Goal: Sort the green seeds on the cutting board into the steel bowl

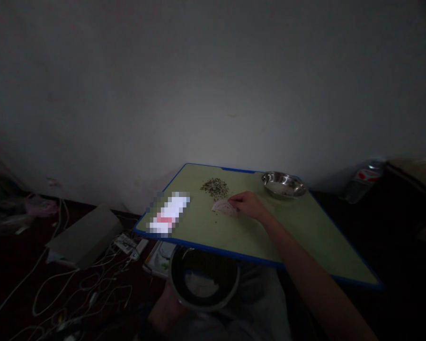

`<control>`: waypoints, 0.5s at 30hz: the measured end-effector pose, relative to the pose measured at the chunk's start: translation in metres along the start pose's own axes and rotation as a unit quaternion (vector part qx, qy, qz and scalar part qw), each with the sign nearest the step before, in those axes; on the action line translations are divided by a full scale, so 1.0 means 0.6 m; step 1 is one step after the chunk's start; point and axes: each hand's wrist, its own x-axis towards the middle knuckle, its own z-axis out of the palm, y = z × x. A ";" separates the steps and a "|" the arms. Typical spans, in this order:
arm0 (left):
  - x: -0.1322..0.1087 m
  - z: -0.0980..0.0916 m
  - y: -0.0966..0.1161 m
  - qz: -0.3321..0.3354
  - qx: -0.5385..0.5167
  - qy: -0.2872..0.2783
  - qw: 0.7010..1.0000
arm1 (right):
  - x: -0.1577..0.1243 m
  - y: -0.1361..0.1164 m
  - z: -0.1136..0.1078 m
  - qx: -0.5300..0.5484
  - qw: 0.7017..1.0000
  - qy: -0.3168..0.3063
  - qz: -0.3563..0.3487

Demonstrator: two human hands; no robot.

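My right hand [247,204] reaches over the pale green folding tabletop [266,227], its fingertips pinched on a flat, pale pink half-round piece [224,207] shaped like a protractor. Just beyond that piece lies a loose pile of small dark and light grains or seeds [216,187], with a few strays nearer me. Below the table's front edge, over my lap, my left hand [167,305] grips the side of a deep metal bowl [230,293]. Something pale shows in the bottom of this bowl, too dim to make out.
A shiny steel basin [284,185] stands at the tabletop's back right. On the left lies a blurred-out bright phone-like screen [170,213]. Cables and a power strip [127,245] litter the floor beside a grey box [87,237]. A plastic bottle [364,180] is at far right.
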 end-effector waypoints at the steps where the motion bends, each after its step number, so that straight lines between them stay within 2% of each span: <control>1: -0.001 0.001 -0.009 -0.002 0.002 -0.005 1.000 | 0.000 0.000 0.000 -0.001 1.000 -0.001 -0.001; 5: -0.002 0.005 -0.029 -0.004 0.010 -0.006 1.000 | 0.000 0.001 0.000 -0.001 1.000 0.001 -0.004; 11: 0.004 0.002 -0.003 -0.040 0.050 -0.012 0.998 | 0.003 0.008 0.003 0.031 0.999 -0.017 -0.010; 13: 0.003 0.002 -0.003 -0.030 0.073 -0.025 0.997 | 0.002 0.009 0.003 0.051 0.998 -0.019 -0.011; 15: 0.002 0.003 -0.012 -0.006 0.079 -0.009 0.997 | 0.002 0.009 0.002 0.062 0.998 -0.021 -0.010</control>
